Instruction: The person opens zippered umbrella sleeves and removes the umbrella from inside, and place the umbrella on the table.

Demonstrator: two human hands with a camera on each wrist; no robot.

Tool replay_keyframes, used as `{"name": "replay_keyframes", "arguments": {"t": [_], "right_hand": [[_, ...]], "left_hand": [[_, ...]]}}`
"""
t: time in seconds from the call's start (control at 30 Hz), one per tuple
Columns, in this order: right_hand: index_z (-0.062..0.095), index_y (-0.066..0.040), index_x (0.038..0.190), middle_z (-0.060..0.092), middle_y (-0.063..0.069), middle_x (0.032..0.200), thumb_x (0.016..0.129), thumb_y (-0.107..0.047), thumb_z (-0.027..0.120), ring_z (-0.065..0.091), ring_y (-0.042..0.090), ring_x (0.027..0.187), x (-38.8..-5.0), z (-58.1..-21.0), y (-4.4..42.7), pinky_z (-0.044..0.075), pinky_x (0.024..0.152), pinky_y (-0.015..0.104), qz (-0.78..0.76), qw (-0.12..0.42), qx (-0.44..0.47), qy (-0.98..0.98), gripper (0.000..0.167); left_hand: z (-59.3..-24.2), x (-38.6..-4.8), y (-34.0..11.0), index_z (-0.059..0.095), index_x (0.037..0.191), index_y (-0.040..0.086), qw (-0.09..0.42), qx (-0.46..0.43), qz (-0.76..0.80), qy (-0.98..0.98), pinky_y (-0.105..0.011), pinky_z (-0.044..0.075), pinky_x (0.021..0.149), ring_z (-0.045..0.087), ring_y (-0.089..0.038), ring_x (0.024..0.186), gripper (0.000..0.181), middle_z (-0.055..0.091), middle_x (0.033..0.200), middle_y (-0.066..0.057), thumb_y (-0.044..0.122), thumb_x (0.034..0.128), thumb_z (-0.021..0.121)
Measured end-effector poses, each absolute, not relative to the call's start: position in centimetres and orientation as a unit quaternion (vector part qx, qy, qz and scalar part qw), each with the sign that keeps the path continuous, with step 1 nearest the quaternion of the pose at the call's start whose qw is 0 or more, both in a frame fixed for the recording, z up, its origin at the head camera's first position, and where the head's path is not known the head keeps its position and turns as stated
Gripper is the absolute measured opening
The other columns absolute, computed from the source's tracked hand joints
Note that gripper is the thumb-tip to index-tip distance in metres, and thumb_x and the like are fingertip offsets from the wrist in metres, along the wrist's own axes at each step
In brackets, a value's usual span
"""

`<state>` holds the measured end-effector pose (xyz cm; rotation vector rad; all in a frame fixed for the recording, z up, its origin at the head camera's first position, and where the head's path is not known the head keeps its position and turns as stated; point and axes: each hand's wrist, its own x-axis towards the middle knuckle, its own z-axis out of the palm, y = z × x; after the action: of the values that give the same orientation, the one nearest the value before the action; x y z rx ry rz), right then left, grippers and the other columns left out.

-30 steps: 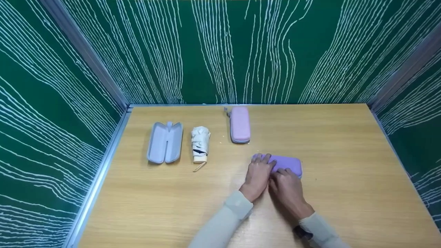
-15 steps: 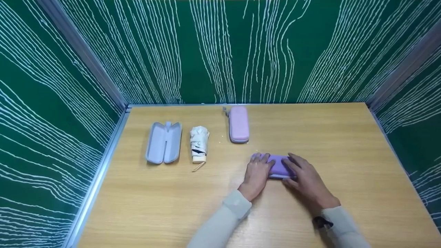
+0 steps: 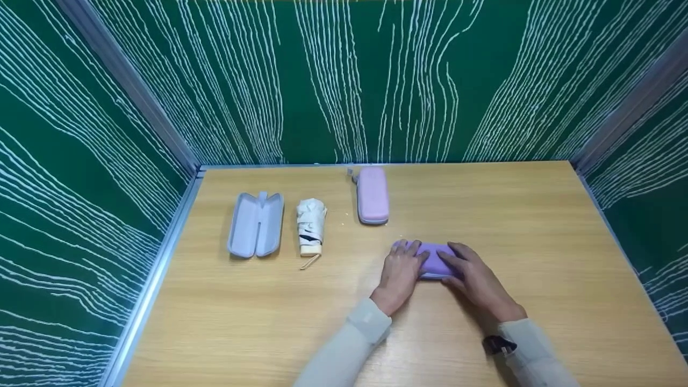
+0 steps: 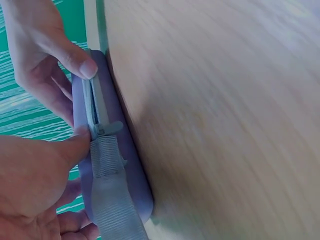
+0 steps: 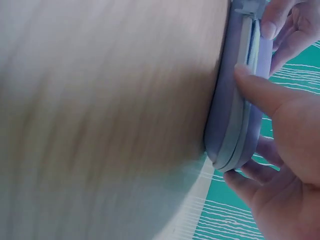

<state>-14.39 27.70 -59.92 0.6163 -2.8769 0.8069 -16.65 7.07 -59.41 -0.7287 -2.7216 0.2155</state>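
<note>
left hand (image 3: 398, 272) and right hand (image 3: 480, 280) gripping purple case (image 3: 434, 264), pink case (image 3: 373, 194) beyond

Your wooden table (image 3: 242, 322) bore an open case (image 3: 244, 226) and umbrella (image 3: 310, 223) (both left), a pink case (image 3: 373, 196) far, a purple case (image 3: 432, 263) nearer.

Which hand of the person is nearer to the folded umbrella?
Left. The left hand is right of the umbrella, holding the purple case; the right hand is farther right, holding the same case.
</note>
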Motion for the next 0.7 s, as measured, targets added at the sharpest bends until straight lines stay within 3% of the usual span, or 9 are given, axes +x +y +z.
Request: {"name": "replay_keyframes", "arguments": {"t": [0.13,0.27,0.43,0.7], "right_hand": [[0.062,0.0,0.145,0.048,0.031,0.154,0.091,-0.006,0.082,0.044,0.053,0.144,-14.4,-59.7,27.6,0.038,0.116,0.065,0.275,0.034,0.191,-0.942,0.058],[0.062,0.001,0.144,0.048,0.032,0.154,0.09,-0.005,0.082,0.044,0.053,0.143,-14.4,-59.5,27.4,0.038,0.116,0.065,0.278,0.029,0.18,-0.943,0.058],[0.064,0.002,0.142,0.05,0.033,0.152,0.088,-0.003,0.083,0.046,0.054,0.141,-14.2,-59.4,27.0,0.039,0.116,0.065,0.278,0.031,0.159,-0.947,0.057],[0.064,0.004,0.14,0.05,0.037,0.149,0.088,-0.004,0.084,0.047,0.056,0.138,-13.7,-59.6,26.0,0.04,0.114,0.066,0.273,0.045,0.121,-0.953,0.057]], "left_hand": [[-58.7,-16.5,6.8,0.075,0.128,0.038,0.14,-0.264,0.058,-0.953,-0.026,0.057,0.091,0.063,-0.017,0.121,0.037,0.067,0.134,0.01,0.047,0.0919,0.077],[-58.0,-16.5,6.5,0.073,0.133,0.033,0.091,-0.276,0.028,-0.956,-0.028,0.062,0.079,0.061,-0.018,0.128,0.042,0.064,0.142,0.007,0.036,0.0922,0.081],[-57.8,-16.7,6.2,0.073,0.134,0.031,0.069,-0.29,-0.001,-0.954,-0.031,0.063,0.079,0.059,-0.021,0.133,0.041,0.062,0.147,0.005,0.015,0.0966,0.073],[-57.9,-17.3,6.1,0.075,0.131,0.032,0.065,-0.294,-0.006,-0.954,-0.031,0.061,0.091,0.057,-0.019,0.135,0.039,0.063,0.146,0.007,0.012,0.1008,0.061]]}}
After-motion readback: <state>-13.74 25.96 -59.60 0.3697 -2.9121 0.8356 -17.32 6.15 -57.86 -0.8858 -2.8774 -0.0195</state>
